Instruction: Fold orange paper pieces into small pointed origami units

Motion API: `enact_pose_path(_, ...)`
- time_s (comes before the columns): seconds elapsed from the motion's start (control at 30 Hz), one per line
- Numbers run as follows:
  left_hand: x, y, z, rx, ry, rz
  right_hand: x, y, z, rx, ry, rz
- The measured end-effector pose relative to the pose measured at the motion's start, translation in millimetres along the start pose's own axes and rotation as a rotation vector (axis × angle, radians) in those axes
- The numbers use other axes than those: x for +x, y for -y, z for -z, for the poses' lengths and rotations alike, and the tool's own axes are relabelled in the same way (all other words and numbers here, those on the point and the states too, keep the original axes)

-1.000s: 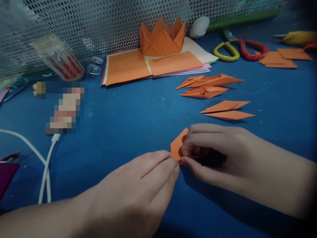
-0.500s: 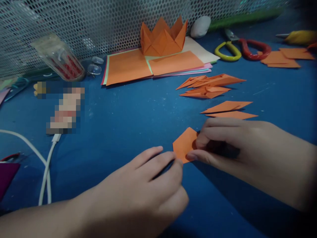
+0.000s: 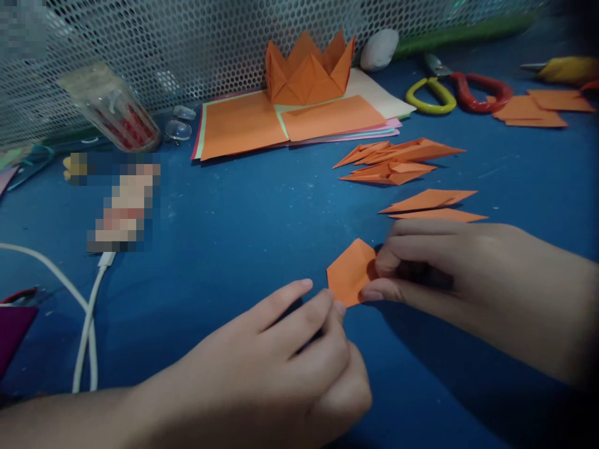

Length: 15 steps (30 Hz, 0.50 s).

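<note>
A small piece of folded orange paper (image 3: 349, 273) lies low over the blue table, its pointed top and left edge showing. My right hand (image 3: 449, 268) is closed on its right side, with thumb and curled fingers pinching the edge. From the lower left, my left hand (image 3: 290, 358) grips the bottom corner between thumb and fingertips, its index finger stretched out apart. Just beyond my right hand lie two slim folded orange pieces (image 3: 430, 201). Farther back are several thicker folded orange pieces (image 3: 397, 169). Part of the paper is hidden under my right fingers.
An orange paper crown (image 3: 309, 78) stands on a stack of coloured sheets (image 3: 243, 128) by the mesh wall. To the right are scissors (image 3: 484, 93) and small orange squares (image 3: 531, 113). A jar (image 3: 119, 115), a blurred-out object and a white cable (image 3: 88, 324) lie left.
My right fingers have slid slightly right along the paper. My left thumb now shows at the bottom corner, and the left knuckles have shifted right. The paper has barely moved.
</note>
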<state>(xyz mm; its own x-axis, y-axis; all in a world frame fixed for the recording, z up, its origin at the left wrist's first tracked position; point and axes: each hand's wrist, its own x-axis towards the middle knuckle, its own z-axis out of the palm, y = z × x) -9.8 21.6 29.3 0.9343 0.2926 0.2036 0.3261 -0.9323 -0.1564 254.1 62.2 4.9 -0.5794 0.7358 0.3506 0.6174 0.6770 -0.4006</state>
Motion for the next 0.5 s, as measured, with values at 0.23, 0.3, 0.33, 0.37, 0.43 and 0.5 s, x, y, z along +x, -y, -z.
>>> enact_pose_path(0.23,-1.2,0.1,6.3,0.033,0.031,-0.019,-8.6,-4.3,-5.9,-0.027,0.036,-0.046)
enact_pose_path(0.3,-1.3,0.4,4.8,0.022,0.017,-0.013,-9.6,-4.7,-8.2,-0.017,0.058,-0.052)
enact_pose_path(0.33,-1.2,0.6,3.6,0.007,0.024,0.003,-9.7,-4.8,-8.9,-0.013,0.065,-0.061)
enact_pose_path(0.37,-1.1,0.6,2.1,-0.01,0.022,0.015,-9.7,-4.7,-9.3,-0.01,0.065,-0.069)
enact_pose_path(0.43,-1.1,0.3,-1.0,-0.037,-0.017,0.049,-9.5,-4.0,-9.1,-0.002,0.054,-0.075)
enact_pose_path(0.5,-1.3,-0.5,-3.7,-0.054,-0.04,0.067,-9.0,-2.6,-8.1,0.002,0.02,-0.074)
